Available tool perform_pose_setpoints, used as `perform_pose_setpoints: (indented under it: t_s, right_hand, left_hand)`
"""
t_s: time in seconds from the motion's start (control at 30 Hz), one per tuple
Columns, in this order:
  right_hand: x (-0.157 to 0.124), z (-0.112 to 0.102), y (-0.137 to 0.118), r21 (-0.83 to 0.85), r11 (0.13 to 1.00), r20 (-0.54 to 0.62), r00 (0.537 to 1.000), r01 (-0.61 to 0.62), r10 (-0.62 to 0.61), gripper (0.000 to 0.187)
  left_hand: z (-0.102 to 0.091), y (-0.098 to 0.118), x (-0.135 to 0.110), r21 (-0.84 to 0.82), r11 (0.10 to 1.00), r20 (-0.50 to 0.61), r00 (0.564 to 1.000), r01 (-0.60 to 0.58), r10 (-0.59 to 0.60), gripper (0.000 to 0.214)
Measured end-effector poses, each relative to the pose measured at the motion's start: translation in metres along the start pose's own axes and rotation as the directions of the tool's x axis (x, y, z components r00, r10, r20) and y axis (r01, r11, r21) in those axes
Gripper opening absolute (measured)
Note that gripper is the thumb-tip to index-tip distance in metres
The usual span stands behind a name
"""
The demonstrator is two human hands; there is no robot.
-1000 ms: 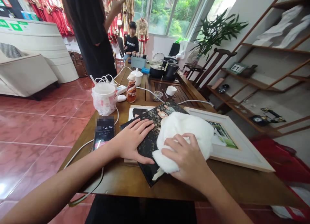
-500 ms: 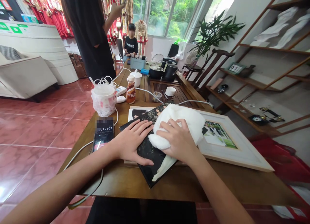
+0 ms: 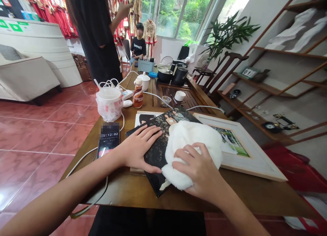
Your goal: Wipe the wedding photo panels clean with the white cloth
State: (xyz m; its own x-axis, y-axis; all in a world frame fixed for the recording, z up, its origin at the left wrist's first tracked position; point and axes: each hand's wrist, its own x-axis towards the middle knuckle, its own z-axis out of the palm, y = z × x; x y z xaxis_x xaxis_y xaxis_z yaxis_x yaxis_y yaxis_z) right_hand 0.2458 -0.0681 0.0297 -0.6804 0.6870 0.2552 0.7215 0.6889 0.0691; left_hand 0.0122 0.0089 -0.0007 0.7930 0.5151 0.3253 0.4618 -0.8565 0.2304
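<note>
A dark photo panel [image 3: 156, 155] with a picture of people lies slantwise on the wooden table [image 3: 245, 191]. My left hand [image 3: 143, 147] rests flat on its left part, fingers spread. Over the panel's right part, my right hand [image 3: 196, 168] grips a bunched white fluffy cloth [image 3: 194, 137], which hides much of the picture. Beneath the panel, partly covered, are a white-bordered picture [image 3: 143, 118] and, to the right, a pale framed photo [image 3: 251, 161].
Left of the panel lie a phone [image 3: 109, 140] and its cable. Behind stand a white bucket [image 3: 109, 105], a brown drink bottle [image 3: 138, 94], a lidded white pot [image 3: 144, 81] and a small cup [image 3: 180, 96]. One person stands beyond the table; another sits at its far end.
My right hand has moved the white cloth down and to the right across the panel, uncovering more of the people in the picture. My left hand has stayed in place.
</note>
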Motion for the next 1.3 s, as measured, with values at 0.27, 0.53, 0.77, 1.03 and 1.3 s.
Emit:
perform_pose_setpoints:
  t_s: [0.27, 0.53, 0.77, 1.03, 1.3]
  right_hand:
    - [0.039, 0.010, 0.027, -0.142, 0.981, -0.010, 0.991, -0.134, 0.134, 0.014]
    - [0.034, 0.012, 0.022, -0.192, 0.972, -0.022, 0.990, -0.138, 0.137, 0.014]
    - [-0.006, 0.008, 0.002, -0.127, 0.984, -0.049, 0.992, -0.125, 0.119, 0.015]
    - [0.017, 0.011, 0.017, -0.164, 0.975, -0.029, 0.989, -0.148, 0.146, 0.015]
    - [0.039, 0.013, 0.031, -0.179, 0.968, -0.046, 0.984, -0.178, 0.173, 0.015]
  left_hand:
    - [0.001, -0.001, -0.001, -0.002, 1.000, 0.009, 1.000, 0.000, 0.000, 0.108]
    - [0.001, -0.001, -0.001, -0.004, 1.000, 0.022, 1.000, 0.016, -0.016, 0.108]
    - [0.001, -0.001, 0.000, -0.018, 1.000, 0.017, 1.000, 0.014, -0.014, 0.110]
    - [0.000, 0.000, 0.000, -0.014, 1.000, 0.015, 1.000, 0.002, -0.001, 0.109]
    - [0.000, 0.000, 0.000, -0.014, 1.000, 0.019, 1.000, 0.016, -0.016, 0.108]
